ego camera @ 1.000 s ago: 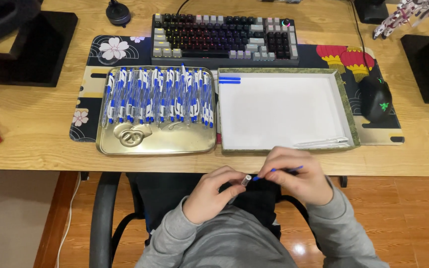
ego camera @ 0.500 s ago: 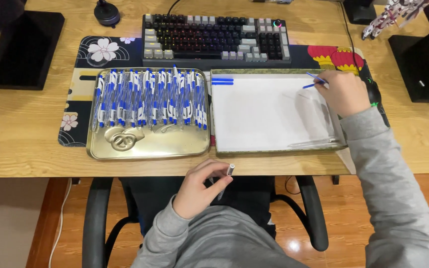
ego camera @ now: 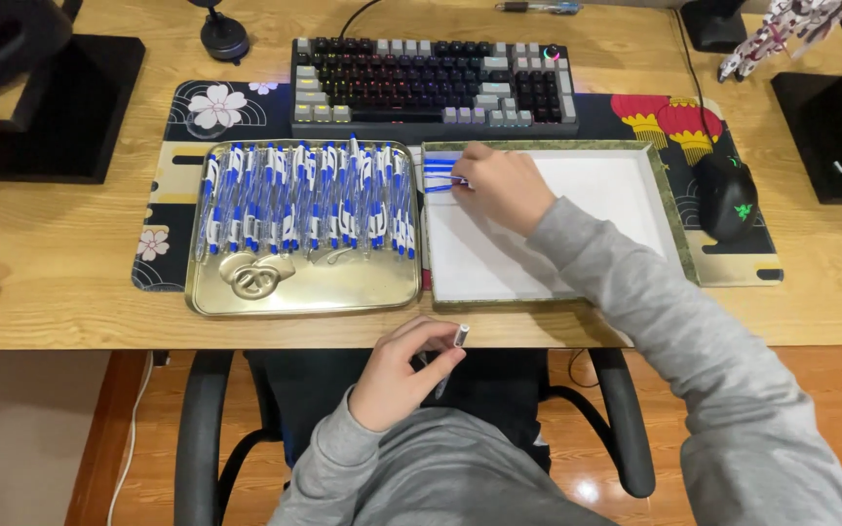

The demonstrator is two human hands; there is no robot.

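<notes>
A blue pen part [ego camera: 440,182] is pinched by the right hand [ego camera: 501,185] at the white tray's [ego camera: 577,282] far left corner, beside a few already laid. A pen barrel [ego camera: 452,353] is gripped by the left hand [ego camera: 403,375]. Most pens [ego camera: 306,200] remain in the gold tray [ego camera: 304,289].

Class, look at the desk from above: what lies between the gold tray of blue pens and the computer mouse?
In the head view, between the gold tray and the mouse lies the white-lined tray, with the right hand laying blue pens in its corner.
</notes>
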